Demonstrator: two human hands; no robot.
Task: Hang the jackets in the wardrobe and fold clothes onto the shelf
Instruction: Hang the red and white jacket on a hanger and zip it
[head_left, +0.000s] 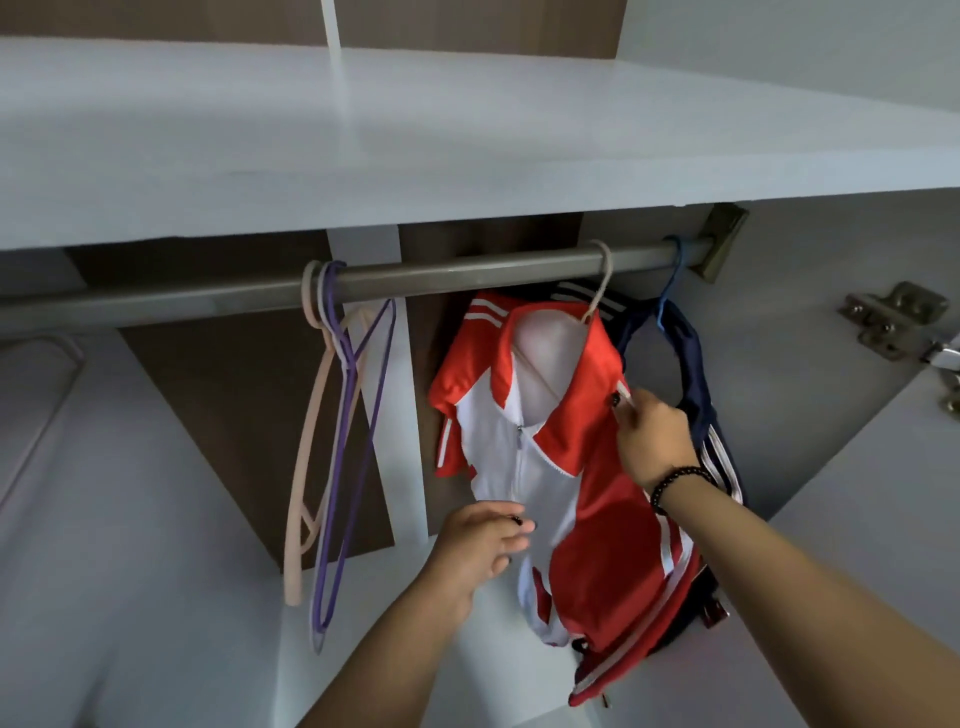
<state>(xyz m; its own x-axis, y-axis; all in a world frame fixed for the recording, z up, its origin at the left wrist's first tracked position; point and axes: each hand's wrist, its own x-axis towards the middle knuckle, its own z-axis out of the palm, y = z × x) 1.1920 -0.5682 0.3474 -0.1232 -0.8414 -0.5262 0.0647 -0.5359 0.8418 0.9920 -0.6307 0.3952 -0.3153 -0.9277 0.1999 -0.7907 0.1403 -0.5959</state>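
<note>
Red and white, the track jacket (566, 467) hangs just right of the middle of the frame on a beige hanger (597, 291) whose hook sits over the grey wardrobe rail (441, 278). Its collar lies open, the zip is partly drawn up, and white stripes run along its sleeves. The lower hem reaches down toward the bottom of the frame, where it bunches over something dark that cannot be made out.

The right hand (652, 441), with a dark beaded bracelet (675, 486) at the wrist, pinches the jacket's right collar edge between curled fingers and thumb. The left hand (480, 543) is at the jacket's front below the zip, its fingers bent and closing on the white cloth near the centre seam.

Just behind the red jacket, toward the right of the frame, a navy jacket (696, 395) with white stripes hangs from a blue hanger (667, 291) on the same rail, touching the red one.

Left of centre, well apart from the jackets, two bare hangers share the rail: a pale peach hanger (301, 467) and a purple hanger (337, 493), pressed together and tilted. At the far left edge a faint pinkish hanger shape shows, too blurred to tell more.

Above the rail, a white shelf (363, 156) spans the upper half of the frame. A metal door hinge (893, 317) is fixed to the white panel at the right edge.
</note>
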